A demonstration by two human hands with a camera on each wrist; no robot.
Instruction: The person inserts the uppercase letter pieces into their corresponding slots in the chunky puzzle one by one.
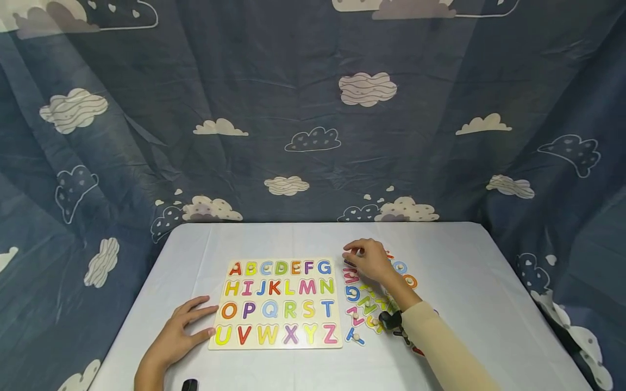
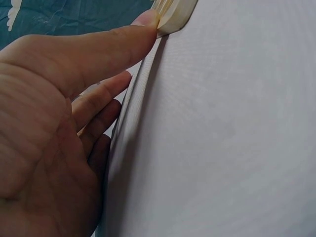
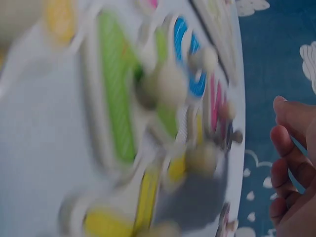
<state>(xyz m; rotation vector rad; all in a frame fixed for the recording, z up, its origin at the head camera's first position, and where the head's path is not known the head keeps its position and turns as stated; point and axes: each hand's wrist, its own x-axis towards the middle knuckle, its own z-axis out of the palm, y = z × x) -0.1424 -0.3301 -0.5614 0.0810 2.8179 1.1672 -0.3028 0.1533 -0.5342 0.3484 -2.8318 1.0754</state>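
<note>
An alphabet board (image 1: 283, 321) lies on the white table, with colored letters from A to Z in rows. My left hand (image 1: 177, 334) is at its left edge, fingers spread; in the left wrist view the thumb (image 2: 106, 52) touches the board's corner (image 2: 178, 17). To the right of the board lie loose letter pieces with knobs, among them a blue G (image 1: 352, 294) and a green N (image 3: 116, 89). Over the far end of these pieces hovers my right hand (image 1: 371, 262), its fingers loosely bent. Nothing shows between the fingertips in the right wrist view.
A small black object (image 1: 189, 385) sits at the table's near edge. A black device (image 1: 390, 320) is on the right wrist, above the loose pieces. Behind the white table (image 1: 264, 239) hangs a dark blue cloth (image 1: 274, 70) with cloud prints.
</note>
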